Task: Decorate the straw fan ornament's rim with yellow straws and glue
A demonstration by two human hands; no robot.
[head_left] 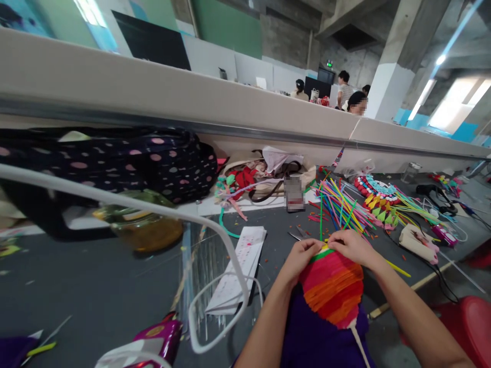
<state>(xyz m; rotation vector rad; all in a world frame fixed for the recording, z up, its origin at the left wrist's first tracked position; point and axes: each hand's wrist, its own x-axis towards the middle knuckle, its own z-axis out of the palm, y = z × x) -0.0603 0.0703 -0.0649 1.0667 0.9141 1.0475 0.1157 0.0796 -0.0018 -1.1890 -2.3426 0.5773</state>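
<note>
Craft workroom in bare concrete hall. Grey worktable (pixel 95 291) with long beige partition (pixel 192 102). Table strewn with coloured straws (pixel 341 207), paper scraps, scissors (pixel 297 235), woven ornaments (pixel 378 199), glue gun (pixel 431 191), paper sheets (pixel 241 266), bags (pixel 134 158). Concrete pillar (pixel 399 61), strip lights overhead. Other people (pixel 345 92) seated at tables beyond partition.

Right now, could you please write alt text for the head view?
Both hands, left hand and right hand, pinch the top of a striped fan of red, orange and pink. Coloured sticks lie beyond on the grey table.
</note>
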